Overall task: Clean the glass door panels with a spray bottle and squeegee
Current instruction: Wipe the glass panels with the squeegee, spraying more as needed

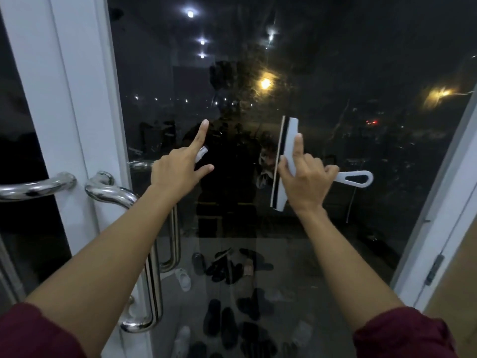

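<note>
Now squeegee (pixel 288 140) upright in right hand (pixel 305 182) — spray bottle (pixel 201 153) in left hand (pixel 175 174).

The white door frame (pixel 77 99) carries curved steel pull handles (pixel 116 193). Outside it is dark, with scattered street lights (pixel 265 83). A grey floor (pixel 322 267) holds several pairs of shoes (pixel 222 270). At right, a tan surface (pixel 459 293), possibly a wall.

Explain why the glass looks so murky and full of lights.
Head view: night outside makes the glass door panel mirror indoor ceiling lights; street lamps smear through streaks; the wide lens bends the white door frame.
</note>
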A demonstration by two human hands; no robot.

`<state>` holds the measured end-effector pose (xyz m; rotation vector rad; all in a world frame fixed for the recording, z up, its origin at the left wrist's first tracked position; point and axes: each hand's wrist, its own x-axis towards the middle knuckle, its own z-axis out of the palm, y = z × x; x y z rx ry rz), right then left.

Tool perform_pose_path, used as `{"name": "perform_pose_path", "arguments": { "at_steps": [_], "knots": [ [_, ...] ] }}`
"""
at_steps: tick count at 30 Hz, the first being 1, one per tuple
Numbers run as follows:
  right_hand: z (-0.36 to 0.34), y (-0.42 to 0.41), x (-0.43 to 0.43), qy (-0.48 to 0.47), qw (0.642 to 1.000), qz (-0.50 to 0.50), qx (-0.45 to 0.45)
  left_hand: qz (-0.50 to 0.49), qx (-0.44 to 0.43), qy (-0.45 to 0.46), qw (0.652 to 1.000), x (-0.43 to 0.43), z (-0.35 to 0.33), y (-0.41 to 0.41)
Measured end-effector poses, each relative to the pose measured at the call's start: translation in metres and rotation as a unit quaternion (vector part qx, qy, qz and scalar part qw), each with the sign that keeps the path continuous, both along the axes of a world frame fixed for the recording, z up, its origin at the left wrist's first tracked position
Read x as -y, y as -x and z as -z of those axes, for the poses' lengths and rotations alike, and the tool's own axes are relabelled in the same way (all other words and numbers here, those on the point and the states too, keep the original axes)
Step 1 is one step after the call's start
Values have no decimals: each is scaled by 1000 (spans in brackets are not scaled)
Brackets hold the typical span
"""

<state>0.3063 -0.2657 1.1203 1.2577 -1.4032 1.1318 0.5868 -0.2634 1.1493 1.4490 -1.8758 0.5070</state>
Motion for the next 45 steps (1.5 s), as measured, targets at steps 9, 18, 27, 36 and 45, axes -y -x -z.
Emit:
{"name": "perform_pose_path", "arguments": {
  "at_steps": [9, 18, 27, 36, 45],
  "knots": [
    [4, 38, -24, -26, 994, 50, 88, -7, 8, -11, 1000, -3, -1, 4],
    [-37, -89, -17, -17, 998, -59, -29, -9, 9, -29, 1000, -12, -4, 7],
    [-59, -60, -1, -34, 997, -31, -65, -16, 44, 2, 999, -12, -8, 10],
    [-54, 26, -7, -45, 999, -19, -13, 22, 164, 91, 982, -8, -41, 88],
    [-45, 96, -8, -33, 999, 7, 29, 42, 190, 84, 977, -2, -43, 162]
  ]
}}
